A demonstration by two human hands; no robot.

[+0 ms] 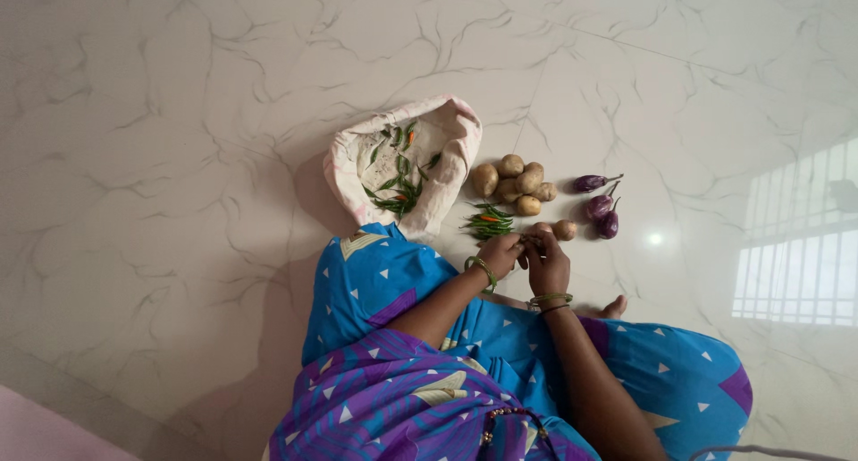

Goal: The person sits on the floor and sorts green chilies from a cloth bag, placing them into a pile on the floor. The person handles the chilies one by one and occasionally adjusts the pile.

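The left hand (500, 252) and the right hand (547, 263) meet just above the lap, fingertips pinched together on a small item between them. It is too small to identify with certainty; it appears to be a green chilli. Both hands are closed in a fine pinch, not clenched into fists.

Recommended handling, as a judgement: hold the item steady with one hand, work with the fingertips of the other, and keep the hands low over the floor (179, 157) so that pieces fall close by.

Just beyond the hands lies a small pile of green chillies (488, 222) with one orange-red pod among them. Farther off and to the left sits an open cloth bag (451, 157), whitish with a pink edge, roughly rounded, containing more loose chillies; no label on it can be made out. To the right of the bag is a cluster of potatoes (515, 186), with a single potato (564, 230) nearer the hands. Farther right lie three small purple aubergines (601, 204). All items rest on the glossy white marble floor.
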